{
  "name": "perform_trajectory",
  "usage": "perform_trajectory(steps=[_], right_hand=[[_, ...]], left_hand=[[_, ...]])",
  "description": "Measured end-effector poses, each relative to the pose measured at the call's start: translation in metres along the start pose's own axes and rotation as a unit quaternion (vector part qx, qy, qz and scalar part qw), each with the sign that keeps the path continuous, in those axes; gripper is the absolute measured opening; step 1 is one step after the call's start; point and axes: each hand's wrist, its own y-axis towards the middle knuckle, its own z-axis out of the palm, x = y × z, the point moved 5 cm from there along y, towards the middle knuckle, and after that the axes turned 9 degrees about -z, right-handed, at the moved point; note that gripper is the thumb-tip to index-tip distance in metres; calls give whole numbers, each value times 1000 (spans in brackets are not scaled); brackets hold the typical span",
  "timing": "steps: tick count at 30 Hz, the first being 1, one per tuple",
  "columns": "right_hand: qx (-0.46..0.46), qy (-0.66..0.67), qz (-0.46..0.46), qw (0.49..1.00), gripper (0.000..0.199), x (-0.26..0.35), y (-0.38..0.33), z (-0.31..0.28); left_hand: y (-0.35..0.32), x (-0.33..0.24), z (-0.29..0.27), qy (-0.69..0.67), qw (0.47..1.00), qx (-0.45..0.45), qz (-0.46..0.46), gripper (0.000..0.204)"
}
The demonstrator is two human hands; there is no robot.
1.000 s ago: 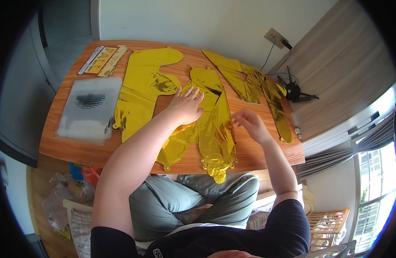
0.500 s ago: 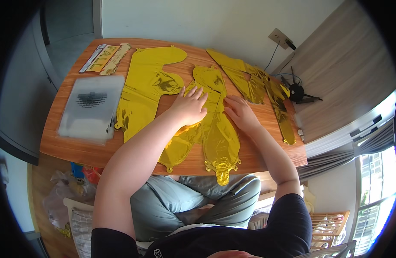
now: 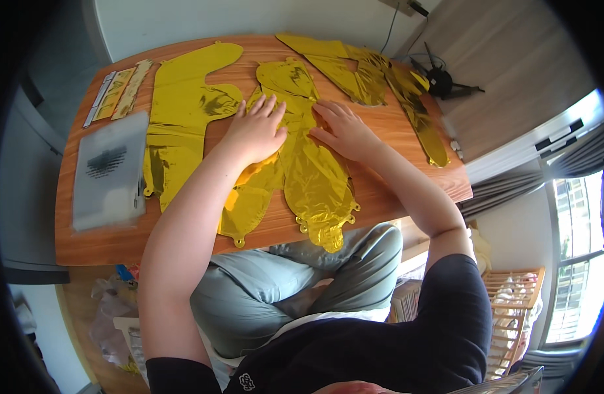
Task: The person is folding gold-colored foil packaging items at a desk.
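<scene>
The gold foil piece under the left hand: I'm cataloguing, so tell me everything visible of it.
The gold foil piece looks shiny and thin, flat but wrinkled. It lies on the wooden table, a rounded end toward the wall and two lobes splayed toward the near edge, with small holed tabs. The right lobe's crumpled tip overhangs that edge. The left hand rests on its left part; the right hand touches its right edge.

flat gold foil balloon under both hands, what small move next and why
Probably draw the right hand down the flat gold foil balloon toward the person, smoothing it: its near end looks crumpled, jutting past the edge of the brown wooden table, and the left hand, lying spread on it, could steady it.
</scene>
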Motion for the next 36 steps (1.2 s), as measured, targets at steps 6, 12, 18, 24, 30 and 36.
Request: perform_trajectory(steps=[6, 12, 18, 24, 30, 36], right_hand=[[6, -30, 22, 999, 74, -3, -8, 7], [-11, -40, 24, 999, 77, -4, -6, 12], [-22, -58, 24, 998, 79, -6, -6, 13], [-27, -61, 21, 998, 77, -1, -14, 10], [-39, -33, 28, 998, 77, -10, -19, 12], [-51, -38, 22, 998, 81, -6, -11, 14]], left_hand=[[-1, -6, 2, 3, 1000, -3, -12, 64], [1, 2, 3, -10, 999, -32, 1, 66], [3, 1, -5, -52, 999, -14, -2, 68], [-18, 5, -48, -224, 957, -180, 24, 57], [-45, 0, -92, -733, 675, -85, -12, 56], [-4, -8, -75, -455, 890, -6, -36, 54]])
